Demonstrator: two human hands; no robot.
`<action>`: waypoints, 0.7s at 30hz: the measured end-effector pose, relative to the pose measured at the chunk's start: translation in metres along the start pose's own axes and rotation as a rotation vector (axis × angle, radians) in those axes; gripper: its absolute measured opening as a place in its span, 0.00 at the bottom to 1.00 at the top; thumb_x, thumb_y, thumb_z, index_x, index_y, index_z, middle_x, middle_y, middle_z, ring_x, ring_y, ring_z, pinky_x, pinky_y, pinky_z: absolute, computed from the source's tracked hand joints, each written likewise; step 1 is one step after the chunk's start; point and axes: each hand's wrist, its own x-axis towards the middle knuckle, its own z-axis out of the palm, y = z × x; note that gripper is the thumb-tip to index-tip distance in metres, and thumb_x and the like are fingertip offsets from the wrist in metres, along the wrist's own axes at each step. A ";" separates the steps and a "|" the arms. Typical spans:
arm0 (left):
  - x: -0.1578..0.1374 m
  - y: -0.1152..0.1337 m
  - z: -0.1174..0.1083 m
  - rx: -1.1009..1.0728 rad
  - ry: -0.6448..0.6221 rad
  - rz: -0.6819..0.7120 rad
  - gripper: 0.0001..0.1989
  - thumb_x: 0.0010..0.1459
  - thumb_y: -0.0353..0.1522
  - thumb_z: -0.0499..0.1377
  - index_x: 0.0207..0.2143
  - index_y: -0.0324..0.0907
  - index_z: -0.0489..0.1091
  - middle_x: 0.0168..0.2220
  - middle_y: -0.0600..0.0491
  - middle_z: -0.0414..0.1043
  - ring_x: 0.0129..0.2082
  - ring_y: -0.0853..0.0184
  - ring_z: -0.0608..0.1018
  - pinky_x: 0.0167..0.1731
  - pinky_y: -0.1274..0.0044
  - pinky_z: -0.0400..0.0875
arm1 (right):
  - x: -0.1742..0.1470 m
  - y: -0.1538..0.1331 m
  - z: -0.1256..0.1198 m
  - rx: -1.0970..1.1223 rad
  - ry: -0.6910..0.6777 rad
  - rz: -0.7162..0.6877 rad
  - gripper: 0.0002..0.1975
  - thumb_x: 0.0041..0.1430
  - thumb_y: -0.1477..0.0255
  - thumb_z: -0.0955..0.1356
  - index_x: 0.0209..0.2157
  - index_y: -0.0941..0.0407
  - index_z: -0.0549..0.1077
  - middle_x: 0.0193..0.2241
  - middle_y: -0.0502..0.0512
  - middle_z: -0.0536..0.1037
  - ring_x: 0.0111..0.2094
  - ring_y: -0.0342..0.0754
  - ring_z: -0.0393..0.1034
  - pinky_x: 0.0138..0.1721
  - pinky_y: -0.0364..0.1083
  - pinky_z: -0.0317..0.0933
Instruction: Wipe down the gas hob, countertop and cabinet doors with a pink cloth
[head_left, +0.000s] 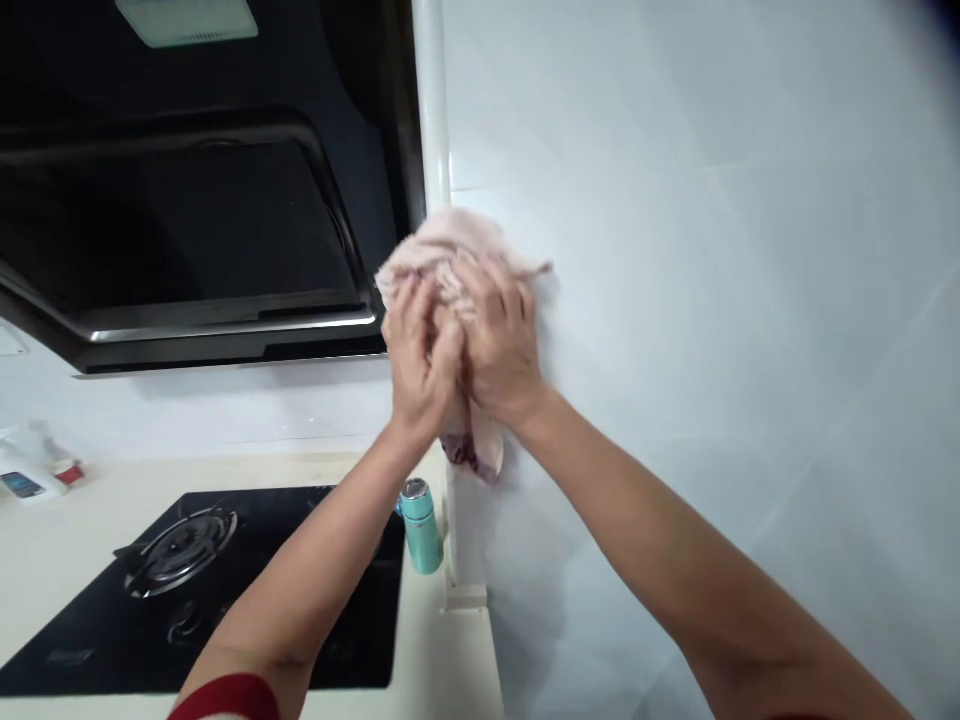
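Note:
A pale pink cloth (457, 232) is bunched up against the wall corner, beside the white vertical pipe (432, 100). Both hands grip it side by side at mid-height. My left hand (420, 350) closes on the cloth's left part, its thumb lying close to the other hand. My right hand (499, 335) presses the cloth's right part with bent fingers. One end with a dark purple patterned border hangs below the hands. Folds of fabric hide some of the fingertips.
A black range hood (210, 230) juts out at upper left. Below it a black gas hob (262, 540) is set in the cream counter (442, 650). A turquoise flask (422, 530) stands by the hob's right edge. White bottles (30, 475) are at far left. A tiled wall (712, 300) fills the right.

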 end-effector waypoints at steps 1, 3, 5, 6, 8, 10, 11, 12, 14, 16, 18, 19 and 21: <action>-0.021 -0.005 0.004 0.039 -0.029 -0.007 0.25 0.70 0.45 0.47 0.65 0.51 0.56 0.68 0.49 0.53 0.71 0.59 0.53 0.70 0.61 0.46 | -0.024 -0.002 0.002 -0.003 0.012 -0.001 0.18 0.73 0.65 0.57 0.56 0.53 0.70 0.61 0.57 0.66 0.66 0.51 0.51 0.65 0.56 0.49; -0.075 -0.013 0.010 0.073 -0.064 -0.063 0.26 0.70 0.44 0.47 0.67 0.51 0.52 0.70 0.47 0.46 0.71 0.57 0.49 0.69 0.58 0.45 | -0.074 -0.006 0.003 -0.021 -0.033 -0.031 0.15 0.71 0.66 0.60 0.54 0.50 0.71 0.61 0.55 0.66 0.67 0.52 0.49 0.65 0.56 0.48; -0.138 -0.020 0.011 0.093 -0.124 -0.100 0.30 0.69 0.43 0.48 0.69 0.51 0.46 0.71 0.44 0.42 0.71 0.55 0.47 0.68 0.56 0.47 | -0.125 -0.012 0.002 -0.037 -0.100 -0.080 0.13 0.69 0.69 0.64 0.52 0.47 0.72 0.62 0.54 0.64 0.67 0.54 0.49 0.63 0.56 0.47; -0.169 -0.023 0.009 0.117 -0.156 -0.133 0.32 0.68 0.45 0.49 0.70 0.50 0.44 0.70 0.42 0.42 0.71 0.53 0.47 0.67 0.55 0.49 | -0.149 -0.016 0.000 -0.035 -0.126 -0.100 0.13 0.67 0.70 0.65 0.51 0.47 0.73 0.62 0.55 0.64 0.67 0.54 0.49 0.62 0.56 0.47; -0.226 -0.028 0.001 0.163 -0.265 -0.173 0.42 0.61 0.53 0.54 0.70 0.47 0.42 0.68 0.37 0.46 0.69 0.46 0.50 0.65 0.52 0.51 | -0.195 -0.023 -0.004 -0.014 -0.217 -0.135 0.14 0.65 0.72 0.66 0.51 0.48 0.73 0.60 0.58 0.66 0.66 0.56 0.51 0.60 0.55 0.48; -0.267 -0.033 -0.011 0.200 -0.450 -0.206 0.50 0.52 0.60 0.58 0.69 0.45 0.49 0.63 0.36 0.53 0.65 0.42 0.58 0.62 0.49 0.54 | -0.230 -0.028 -0.009 0.006 -0.301 -0.154 0.13 0.66 0.73 0.65 0.50 0.49 0.74 0.58 0.59 0.68 0.65 0.55 0.53 0.58 0.53 0.49; -0.278 -0.035 -0.017 0.201 -0.544 -0.221 0.53 0.47 0.62 0.60 0.68 0.45 0.53 0.61 0.35 0.55 0.63 0.41 0.60 0.60 0.49 0.56 | -0.242 -0.028 -0.012 0.018 -0.329 -0.171 0.12 0.66 0.73 0.65 0.49 0.49 0.74 0.56 0.58 0.70 0.64 0.55 0.54 0.56 0.52 0.50; -0.283 -0.035 -0.023 0.197 -0.612 -0.226 0.53 0.44 0.63 0.61 0.67 0.45 0.56 0.60 0.35 0.57 0.61 0.41 0.62 0.59 0.48 0.58 | -0.249 -0.027 -0.016 0.031 -0.350 -0.191 0.12 0.67 0.73 0.64 0.49 0.49 0.74 0.55 0.58 0.71 0.62 0.54 0.56 0.55 0.51 0.50; -0.272 -0.032 -0.033 0.172 -0.651 -0.195 0.51 0.46 0.61 0.61 0.66 0.46 0.57 0.60 0.36 0.58 0.59 0.42 0.64 0.57 0.50 0.61 | -0.245 -0.021 -0.023 0.061 -0.383 -0.223 0.11 0.68 0.72 0.63 0.49 0.49 0.73 0.55 0.57 0.71 0.60 0.54 0.58 0.53 0.51 0.52; -0.235 -0.023 -0.041 0.136 -0.579 -0.093 0.43 0.55 0.55 0.60 0.67 0.48 0.54 0.60 0.37 0.58 0.60 0.46 0.65 0.57 0.54 0.62 | -0.218 -0.009 -0.031 0.070 -0.353 -0.181 0.12 0.68 0.72 0.62 0.50 0.49 0.70 0.55 0.56 0.71 0.60 0.54 0.59 0.53 0.52 0.52; -0.183 -0.011 -0.044 0.089 -0.477 0.054 0.35 0.61 0.48 0.58 0.67 0.51 0.52 0.60 0.41 0.59 0.61 0.51 0.65 0.58 0.58 0.61 | -0.173 0.011 -0.040 0.031 -0.232 -0.077 0.15 0.67 0.72 0.60 0.53 0.49 0.67 0.55 0.57 0.71 0.59 0.54 0.60 0.55 0.56 0.50; -0.154 -0.006 -0.043 0.065 -0.422 0.119 0.33 0.62 0.44 0.57 0.67 0.51 0.53 0.59 0.42 0.58 0.61 0.53 0.65 0.59 0.60 0.62 | -0.146 0.022 -0.045 -0.009 -0.145 -0.024 0.16 0.67 0.73 0.59 0.54 0.50 0.67 0.54 0.57 0.72 0.59 0.54 0.61 0.57 0.58 0.49; -0.097 0.002 -0.036 0.061 -0.281 0.170 0.29 0.63 0.41 0.57 0.65 0.50 0.57 0.60 0.42 0.57 0.61 0.55 0.64 0.60 0.62 0.61 | -0.088 0.049 -0.055 -0.129 0.068 0.072 0.16 0.65 0.73 0.59 0.52 0.51 0.69 0.53 0.57 0.72 0.59 0.56 0.60 0.58 0.62 0.45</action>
